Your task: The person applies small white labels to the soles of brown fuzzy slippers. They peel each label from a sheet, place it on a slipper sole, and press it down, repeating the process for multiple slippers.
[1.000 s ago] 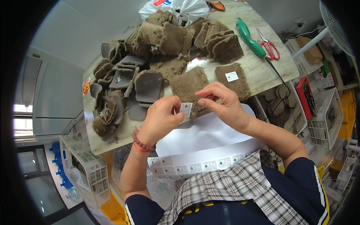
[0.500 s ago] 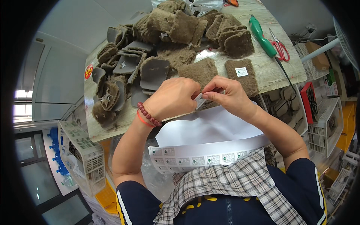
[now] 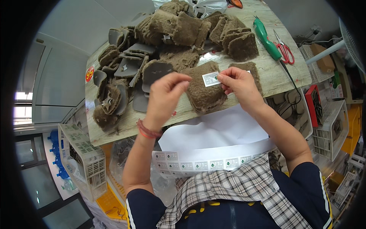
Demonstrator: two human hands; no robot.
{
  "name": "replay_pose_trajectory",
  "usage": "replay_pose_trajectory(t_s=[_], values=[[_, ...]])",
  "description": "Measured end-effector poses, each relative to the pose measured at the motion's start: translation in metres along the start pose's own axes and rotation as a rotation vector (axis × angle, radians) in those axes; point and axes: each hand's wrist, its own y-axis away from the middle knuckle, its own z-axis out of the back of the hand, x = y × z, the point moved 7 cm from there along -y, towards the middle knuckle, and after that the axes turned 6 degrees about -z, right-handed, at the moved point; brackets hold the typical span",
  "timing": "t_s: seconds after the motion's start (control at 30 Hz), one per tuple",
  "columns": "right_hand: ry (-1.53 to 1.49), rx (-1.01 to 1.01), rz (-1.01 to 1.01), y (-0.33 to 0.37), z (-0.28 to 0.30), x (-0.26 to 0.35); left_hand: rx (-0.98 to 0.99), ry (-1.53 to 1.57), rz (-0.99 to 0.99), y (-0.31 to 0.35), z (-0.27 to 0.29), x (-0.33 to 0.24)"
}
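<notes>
Small workroom, pale walls. One worktable (image 3: 280, 78), light wood-look top, round red sticker (image 3: 89, 73) at its left corner, count one. To the left below it, one white slatted crate (image 3: 97, 168); to the right, one red box (image 3: 313, 105) and one fan (image 3: 349, 40).

Two hands over the near edge. Your right hand (image 3: 228, 81) pinches one white label (image 3: 210, 79) by its right end, between thumb and fingers. The label sits above a single stack of brown fleece pieces (image 3: 206, 98); contact between them, cannot tell. Layers in that stack blur together. Your left hand (image 3: 166, 97) is free, thumb and forefinger parted, just left of the label; one beaded bracelet and one red band on that wrist.

Behind your right hand, another fleece piece (image 3: 252, 68), partly hidden. Farther back and left, a heap of fleece and grey-backed pieces (image 3: 156, 70), too overlapped to count.

Right side of table: one green corded hand tool (image 3: 267, 40), one pair of red-handled scissors (image 3: 285, 52) beside it. Far edge: one white plastic bag (image 3: 207, 7).

Before your waist, a label sheet (image 3: 202, 165); at least seven labels in its longest visible row.
</notes>
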Motion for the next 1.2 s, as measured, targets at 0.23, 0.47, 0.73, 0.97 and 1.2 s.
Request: replay_pose_trajectory(t_s=[0.23,0.47,0.73,0.97,1.2], values=[[0.141,0.021,0.076,-0.028,-0.011,-0.007,0.008,-0.795,-0.562,0.037,-0.06,-0.024],[0.185,-0.011,0.161,-0.039,-0.006,-0.02,0.006,-0.849,-0.555,0.043,-0.069,-0.012],[0.133,0.032,0.116,-0.038,-0.008,-0.025,0.009,-0.847,-0.543,0.044,-0.07,-0.009],[0.123,-0.019,0.172,-0.037,-0.007,-0.026,0.015,-0.849,-0.539,0.043,-0.07,-0.009],[0.152,-0.048,0.186,-0.036,-0.007,-0.026,0.015,-0.844,-0.542,0.043,-0.071,-0.008]])
